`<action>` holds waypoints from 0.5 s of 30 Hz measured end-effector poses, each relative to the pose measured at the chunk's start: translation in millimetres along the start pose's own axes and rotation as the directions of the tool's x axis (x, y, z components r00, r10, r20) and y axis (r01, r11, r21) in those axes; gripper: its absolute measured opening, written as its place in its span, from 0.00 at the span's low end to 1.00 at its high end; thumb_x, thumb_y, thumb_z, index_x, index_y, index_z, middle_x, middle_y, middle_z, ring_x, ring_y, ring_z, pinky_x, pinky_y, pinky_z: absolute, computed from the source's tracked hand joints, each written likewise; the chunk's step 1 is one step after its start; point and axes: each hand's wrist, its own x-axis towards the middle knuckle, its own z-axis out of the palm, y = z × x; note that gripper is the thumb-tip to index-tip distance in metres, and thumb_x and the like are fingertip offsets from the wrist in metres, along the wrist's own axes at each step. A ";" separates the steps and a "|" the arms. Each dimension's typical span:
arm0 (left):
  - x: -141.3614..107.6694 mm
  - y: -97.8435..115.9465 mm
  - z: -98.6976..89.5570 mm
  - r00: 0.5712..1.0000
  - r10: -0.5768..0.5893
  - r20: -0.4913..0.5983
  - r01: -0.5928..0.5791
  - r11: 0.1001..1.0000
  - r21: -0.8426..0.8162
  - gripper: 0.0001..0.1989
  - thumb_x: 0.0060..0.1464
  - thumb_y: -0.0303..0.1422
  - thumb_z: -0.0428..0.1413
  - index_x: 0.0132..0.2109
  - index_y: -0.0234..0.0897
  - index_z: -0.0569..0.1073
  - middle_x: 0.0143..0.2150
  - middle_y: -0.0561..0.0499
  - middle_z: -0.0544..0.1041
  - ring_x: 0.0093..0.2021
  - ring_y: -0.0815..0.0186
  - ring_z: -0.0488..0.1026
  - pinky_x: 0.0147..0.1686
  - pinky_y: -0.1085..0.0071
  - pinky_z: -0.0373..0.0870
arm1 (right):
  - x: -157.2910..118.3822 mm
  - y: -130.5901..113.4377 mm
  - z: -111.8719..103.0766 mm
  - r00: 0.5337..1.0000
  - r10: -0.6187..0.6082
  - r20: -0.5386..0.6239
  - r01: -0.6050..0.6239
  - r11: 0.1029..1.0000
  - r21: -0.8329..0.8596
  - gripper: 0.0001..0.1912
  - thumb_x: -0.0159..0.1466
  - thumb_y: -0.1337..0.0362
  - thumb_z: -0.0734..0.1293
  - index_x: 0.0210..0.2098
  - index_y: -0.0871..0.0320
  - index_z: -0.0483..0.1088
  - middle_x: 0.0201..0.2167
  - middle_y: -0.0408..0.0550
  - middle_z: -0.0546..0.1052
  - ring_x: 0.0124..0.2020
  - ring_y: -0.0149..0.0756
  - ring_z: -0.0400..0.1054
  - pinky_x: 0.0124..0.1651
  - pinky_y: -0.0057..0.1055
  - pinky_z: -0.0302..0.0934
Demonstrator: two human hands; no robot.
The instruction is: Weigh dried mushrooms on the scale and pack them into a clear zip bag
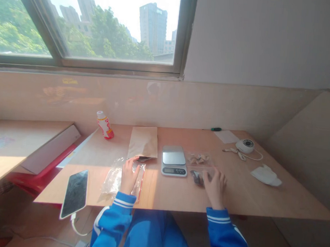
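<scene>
**Both hands down at the bags, one on either side of the scale**

Reaching forward with the left hand (129,177) from a blue, white-striped sleeve, up to the near, slightly gaping mouth of a brown paper bag (143,141). Thumb parted from the fingers, all in a loose, released curve. Hard to tell from this angle: touching the paper, or just short of it. Spread beneath the same hand, some clear plastic bags (111,178) with a red strip along the right side.

Bending over a bag of dark pieces (197,177) with the right hand (216,186), thumb nearest the contents, fingers bent beyond. Cannot tell whether pinching the plastic or merely resting on it. Just behind, flat on the wooden table (261,201), a clear bag of light-brown chunks (199,159).

Between the two hands, a white scale (175,161), silvery plate at the back, display and buttons toward the near edge.

Off to the left, a phone (75,194) with a white cable at the lower end; farther back, a red-and-white bottle (105,126), upright. Over to the right, a crumpled white wrapper or tissue (266,175), a round white device (245,146) with a cord, and, near the far edge, a paper sheet (226,136) beside a green-handled tool (216,129).
</scene>
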 end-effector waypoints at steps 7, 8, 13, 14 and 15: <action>42.9 -27.4 2.2 0.991 0.002 0.137 -0.043 0.956 0.291 0.23 0.47 0.25 0.55 0.53 0.39 0.71 0.56 0.43 0.71 0.58 0.54 0.65 0.56 0.55 0.61 | 1.6 -26.7 21.0 0.989 0.109 0.103 -0.108 0.994 -0.010 0.28 0.62 0.50 0.56 0.50 0.69 0.64 0.51 0.70 0.66 0.52 0.58 0.60 0.52 0.57 0.51; 47.2 -27.9 2.5 0.988 0.001 0.153 -0.046 0.955 0.293 0.22 0.47 0.24 0.54 0.51 0.39 0.73 0.55 0.44 0.73 0.56 0.56 0.67 0.56 0.57 0.62 | 5.6 -39.2 18.0 0.990 0.121 0.077 -0.124 0.992 0.032 0.28 0.62 0.51 0.57 0.51 0.68 0.64 0.52 0.70 0.66 0.53 0.58 0.59 0.53 0.58 0.50; 52.9 -20.1 2.0 0.984 0.003 0.180 -0.050 0.965 0.256 0.16 0.53 0.27 0.51 0.47 0.40 0.76 0.47 0.48 0.79 0.48 0.62 0.75 0.49 0.67 0.68 | 2.2 -136.0 0.8 0.954 -0.215 0.211 0.056 0.816 0.576 0.16 0.67 0.60 0.54 0.48 0.58 0.67 0.52 0.56 0.69 0.55 0.43 0.61 0.57 0.45 0.56; 51.5 -16.7 1.6 0.982 0.007 0.187 -0.055 0.967 0.250 0.15 0.54 0.29 0.51 0.47 0.41 0.76 0.47 0.49 0.79 0.47 0.62 0.75 0.48 0.68 0.69 | -2.8 -155.6 1.8 0.917 -0.305 0.255 0.061 0.742 0.668 0.15 0.67 0.62 0.54 0.47 0.57 0.68 0.49 0.54 0.71 0.53 0.40 0.64 0.57 0.42 0.58; 49.8 -12.7 1.0 0.981 0.012 0.194 -0.061 0.967 0.246 0.14 0.55 0.31 0.51 0.47 0.42 0.76 0.46 0.50 0.79 0.47 0.62 0.75 0.47 0.69 0.69 | -8.2 -172.8 5.0 0.880 -0.378 0.288 0.052 0.679 0.732 0.15 0.67 0.64 0.54 0.46 0.56 0.69 0.47 0.52 0.73 0.51 0.38 0.66 0.55 0.40 0.61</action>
